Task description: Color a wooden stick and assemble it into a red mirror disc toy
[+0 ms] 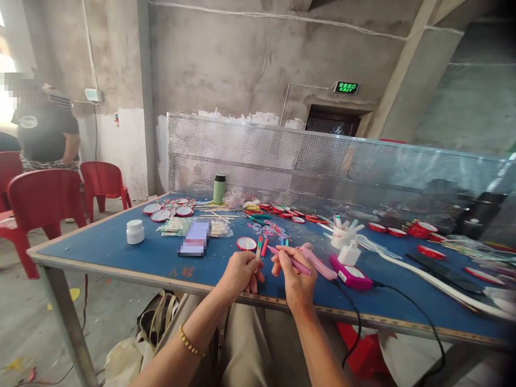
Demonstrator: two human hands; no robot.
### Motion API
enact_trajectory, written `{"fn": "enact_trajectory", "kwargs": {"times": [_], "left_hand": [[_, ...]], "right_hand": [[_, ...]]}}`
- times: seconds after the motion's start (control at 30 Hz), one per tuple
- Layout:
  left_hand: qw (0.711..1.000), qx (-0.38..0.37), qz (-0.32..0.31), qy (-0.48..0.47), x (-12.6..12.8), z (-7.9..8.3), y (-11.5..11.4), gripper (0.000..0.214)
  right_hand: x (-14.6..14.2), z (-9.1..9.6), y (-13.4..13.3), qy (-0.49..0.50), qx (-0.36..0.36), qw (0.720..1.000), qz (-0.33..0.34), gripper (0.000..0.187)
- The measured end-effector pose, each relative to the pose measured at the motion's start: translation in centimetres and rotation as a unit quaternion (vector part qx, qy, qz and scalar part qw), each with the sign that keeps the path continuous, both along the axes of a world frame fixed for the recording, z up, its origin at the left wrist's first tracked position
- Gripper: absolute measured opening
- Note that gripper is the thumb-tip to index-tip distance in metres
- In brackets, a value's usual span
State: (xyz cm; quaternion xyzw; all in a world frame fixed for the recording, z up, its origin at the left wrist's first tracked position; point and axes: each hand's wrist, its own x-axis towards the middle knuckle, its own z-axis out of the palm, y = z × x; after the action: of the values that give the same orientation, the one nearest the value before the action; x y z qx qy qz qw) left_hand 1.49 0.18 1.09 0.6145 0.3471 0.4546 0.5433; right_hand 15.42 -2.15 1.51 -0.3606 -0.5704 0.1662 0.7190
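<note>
My left hand (pixel 242 271) is closed on a small flat stick (pixel 259 246) with red and green on its upper part, held upright above the table's front edge. My right hand (pixel 297 280) grips a pink pen-shaped tool (pixel 297 262), its tip pointing left toward the stick. Just behind the hands lie a red-rimmed round disc (pixel 245 244) and a small red tube-like piece (pixel 264 246). To the right of my right hand rests a pink glue-gun-like tool (pixel 318 262), beside a magenta box (pixel 352 275) with a black cable.
On the blue table (pixel 100 248) are a white jar (pixel 135 232), a phone (pixel 195 238), a green bottle (pixel 219 190) and a white cup (pixel 342 236) of pens. Red-rimmed discs (pixel 161 215) lie in piles. A perforated metal screen (pixel 250 156) stands behind. A person (pixel 46 126) is at far left.
</note>
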Motion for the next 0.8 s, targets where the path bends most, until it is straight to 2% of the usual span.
{"fn": "enact_trajectory", "kwargs": {"times": [0.27, 0.43, 0.8], "left_hand": [[1.000, 0.012, -0.004, -0.013, 1.4, 0.4, 0.0, 0.020], [0.999, 0.034, 0.002, -0.028, 1.2, 0.2, 0.0, 0.021], [0.998, 0.031, -0.056, -0.022, 0.4, -0.5, 0.2, 0.020]], "right_hand": [[1.0, 0.4, 0.5, 0.029, -0.013, 0.999, 0.032, 0.021], [1.4, 0.8, 1.0, 0.039, 0.005, 0.999, 0.032, 0.020], [1.4, 0.3, 1.4, 0.080, -0.025, 0.995, 0.046, 0.022]]}}
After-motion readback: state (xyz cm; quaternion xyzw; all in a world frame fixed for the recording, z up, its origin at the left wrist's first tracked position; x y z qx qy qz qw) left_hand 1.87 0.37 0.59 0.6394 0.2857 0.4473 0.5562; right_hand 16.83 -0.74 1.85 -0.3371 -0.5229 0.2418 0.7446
